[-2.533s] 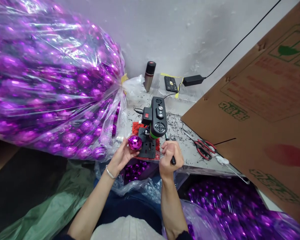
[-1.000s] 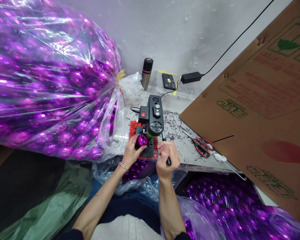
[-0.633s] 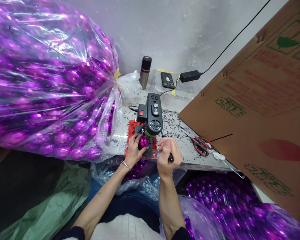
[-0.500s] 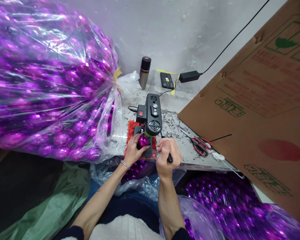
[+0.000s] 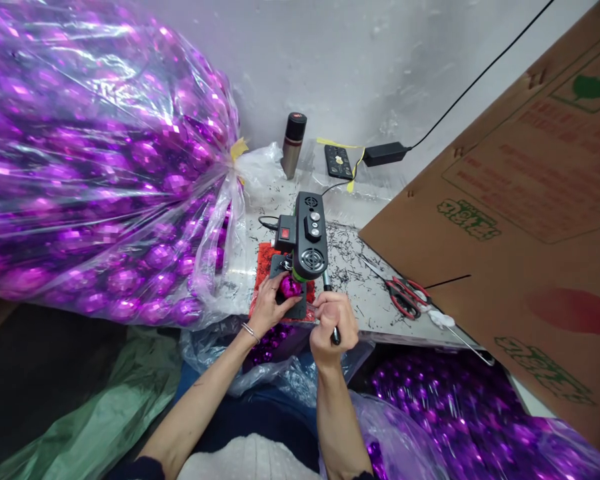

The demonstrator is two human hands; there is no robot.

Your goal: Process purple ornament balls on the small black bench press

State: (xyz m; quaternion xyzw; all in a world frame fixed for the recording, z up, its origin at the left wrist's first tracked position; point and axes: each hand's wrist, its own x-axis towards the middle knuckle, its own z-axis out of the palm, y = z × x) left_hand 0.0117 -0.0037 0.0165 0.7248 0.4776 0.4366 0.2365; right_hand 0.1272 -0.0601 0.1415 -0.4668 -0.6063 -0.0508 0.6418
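My left hand [image 5: 270, 307] grips a shiny purple faceted ball [image 5: 290, 287] between thumb and fingers, under the head of a small black bench drill press [image 5: 310, 233]. The drill tip is hidden behind the head. My right hand [image 5: 334, 327] is wrapped round the black-ended lever [image 5: 327, 281] on the machine's right side. Below the ball is the machine's dark base plate [image 5: 296, 308], set on a red mat [image 5: 263, 257] strewn with dark shavings.
A big clear bag of purple balls [image 5: 130, 200] fills the left. Behind stand a flask [image 5: 293, 147], a phone [image 5: 338, 162] and a power adapter [image 5: 386, 154]. Red-handled scissors [image 5: 405, 297] lie beside a cardboard box [image 5: 505, 220]. More purple balls [image 5: 445, 400] sit low right.
My right hand has lowered slightly with the lever, drawing it toward me. My left hand still holds the ball under the drill head. The whole view has shifted a little.
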